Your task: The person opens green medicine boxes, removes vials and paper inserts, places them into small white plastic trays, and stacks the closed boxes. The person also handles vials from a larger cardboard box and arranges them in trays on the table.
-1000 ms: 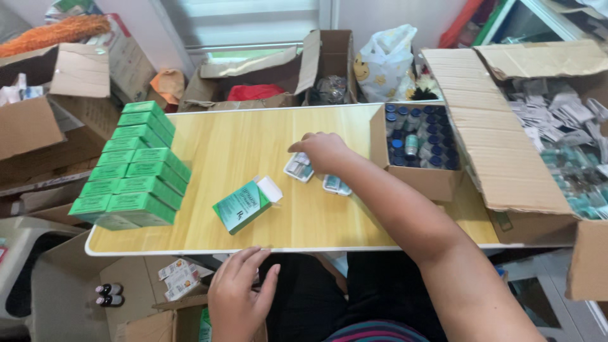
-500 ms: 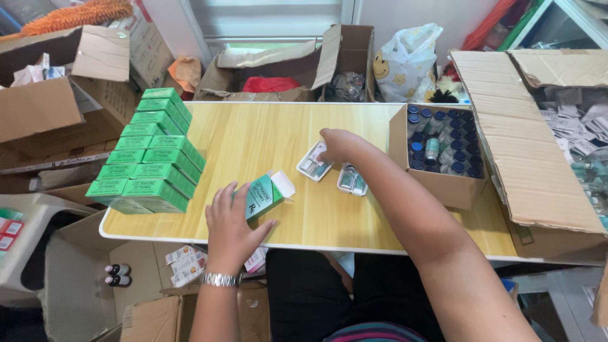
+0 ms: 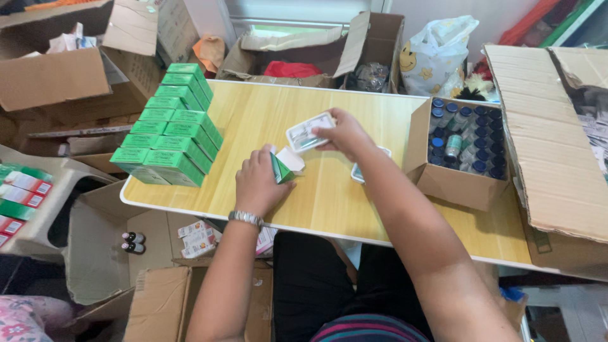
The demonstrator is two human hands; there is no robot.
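Head view looks down on a pale wooden tabletop [image 3: 253, 120]. Nearest, under its near edge, lie open cartons [image 3: 158, 310] and two small dark bottles [image 3: 133, 242] on the floor. On the tabletop, the left hand [image 3: 258, 183], with a metal watch [image 3: 245, 218] at the wrist, is curled around a green box [image 3: 280, 168] whose white end flap stands open toward the right. Just beyond and to the right, the right hand [image 3: 345, 133] pinches a small clear tray [image 3: 308, 132] by its right end and holds it above the tabletop, close to the box's open end. A second tray [image 3: 358, 172] lies on the tabletop, mostly hidden under the right forearm. Left of the hands stands a stack [image 3: 171, 130] of shut green boxes in rows. At the right sits an open carton of blue-capped vials [image 3: 462, 133]. Beyond the far edge are more cartons and a white plastic bag [image 3: 437, 50].
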